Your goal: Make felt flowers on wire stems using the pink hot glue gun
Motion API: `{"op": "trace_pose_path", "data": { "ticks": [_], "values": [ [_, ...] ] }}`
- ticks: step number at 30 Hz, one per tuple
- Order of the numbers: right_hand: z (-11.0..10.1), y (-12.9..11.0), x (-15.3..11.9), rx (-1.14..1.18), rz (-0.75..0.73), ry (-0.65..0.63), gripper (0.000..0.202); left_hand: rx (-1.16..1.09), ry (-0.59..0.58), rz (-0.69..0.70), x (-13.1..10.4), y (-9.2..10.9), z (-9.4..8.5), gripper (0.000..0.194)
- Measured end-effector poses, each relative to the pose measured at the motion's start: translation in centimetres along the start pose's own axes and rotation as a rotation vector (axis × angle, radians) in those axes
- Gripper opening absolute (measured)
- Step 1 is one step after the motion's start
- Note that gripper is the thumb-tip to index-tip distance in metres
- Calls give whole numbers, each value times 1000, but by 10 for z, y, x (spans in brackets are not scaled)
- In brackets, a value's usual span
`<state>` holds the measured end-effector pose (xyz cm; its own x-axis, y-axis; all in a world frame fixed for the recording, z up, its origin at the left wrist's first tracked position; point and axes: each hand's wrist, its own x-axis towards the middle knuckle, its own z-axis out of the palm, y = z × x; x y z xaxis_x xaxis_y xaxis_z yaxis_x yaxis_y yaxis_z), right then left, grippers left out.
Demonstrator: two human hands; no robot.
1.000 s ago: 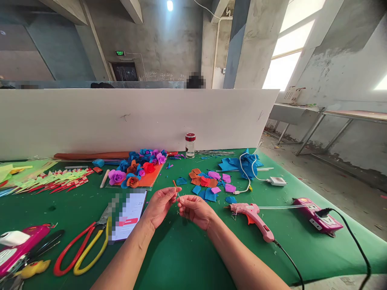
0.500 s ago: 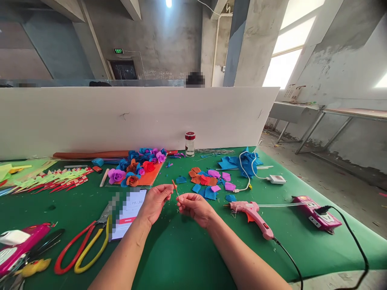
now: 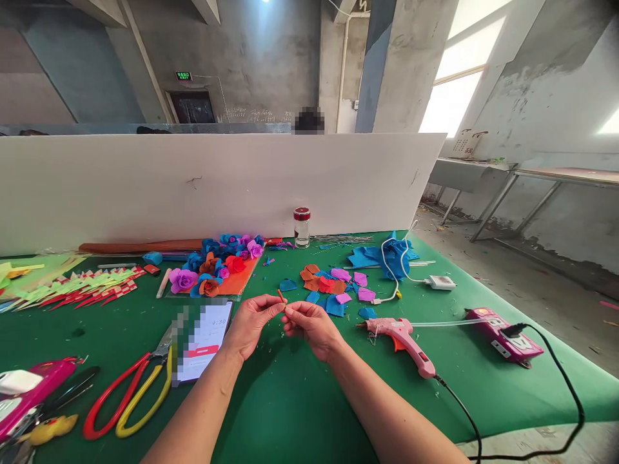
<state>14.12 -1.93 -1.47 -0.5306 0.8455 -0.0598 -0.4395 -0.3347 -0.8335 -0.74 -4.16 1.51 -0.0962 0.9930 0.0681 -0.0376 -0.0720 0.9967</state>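
A small orange-brown rolled piece (image 3: 281, 296) sits between the fingertips at the centre of the view. My left hand (image 3: 255, 322) pinches it from the left, thumb and forefinger closed. My right hand (image 3: 312, 327) is also pinched closed on its lower end, and the fingertips of both hands nearly meet. Just beyond them lie cut petals in blue (image 3: 287, 284), brown (image 3: 311, 277), red and purple (image 3: 341, 274). Finished paper flowers (image 3: 209, 284) are heaped behind my left hand. To the right rests a pink glue gun (image 3: 400, 338).
Large scissors (image 3: 145, 380) and a phone (image 3: 206, 341) lie left of my hands. A lidded glass jar (image 3: 302, 229) stands by the white partition (image 3: 242, 187). A pink power strip (image 3: 505, 337) with a black cable is at the right.
My left fingers have come closer to the right ones and now pinch the orange-brown piece. Less of it shows. The view has shifted slightly.
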Motion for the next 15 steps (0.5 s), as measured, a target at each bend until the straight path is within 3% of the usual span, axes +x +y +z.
{"op": "trace_pose_path", "data": {
  "ticks": [15],
  "values": [
    [1, 1, 1, -105, -59, 94, 43, 84, 3, 55, -2, 2, 2, 16]
  ]
}}
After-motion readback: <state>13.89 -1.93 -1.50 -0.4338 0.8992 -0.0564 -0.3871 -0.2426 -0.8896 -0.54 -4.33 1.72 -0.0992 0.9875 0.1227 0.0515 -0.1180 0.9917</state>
